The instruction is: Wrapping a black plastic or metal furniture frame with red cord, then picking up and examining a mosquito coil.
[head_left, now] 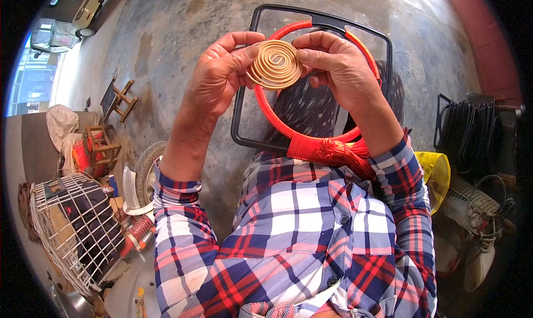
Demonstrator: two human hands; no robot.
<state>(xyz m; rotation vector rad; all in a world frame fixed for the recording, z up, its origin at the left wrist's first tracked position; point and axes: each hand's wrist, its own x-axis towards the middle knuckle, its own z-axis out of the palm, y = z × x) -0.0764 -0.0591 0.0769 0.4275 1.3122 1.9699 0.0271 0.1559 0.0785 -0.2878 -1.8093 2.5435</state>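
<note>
A flat tan spiral coil (270, 73) is held up in front of me between both hands. My left hand (219, 68) pinches its left edge with thumb and fingers. On the opposite edge, my right hand (341, 68) grips it the same way. Below and behind the coil lies a round hoop (270, 113) wrapped in red cord, with an orange-yellow stretch at its upper right. A thick bundle of red cord (327, 150) hangs at its near side. The hoop sits within a black rounded-square frame (237, 115) over my lap.
At left stand a white wire basket (78, 229) with dark cloth in it, a small wooden stool (102, 146) and another seat (117, 100) farther off. Several black frames (469, 129) are stacked at right, near a yellow bag (436, 176). A vehicle (83, 9) is at the far left.
</note>
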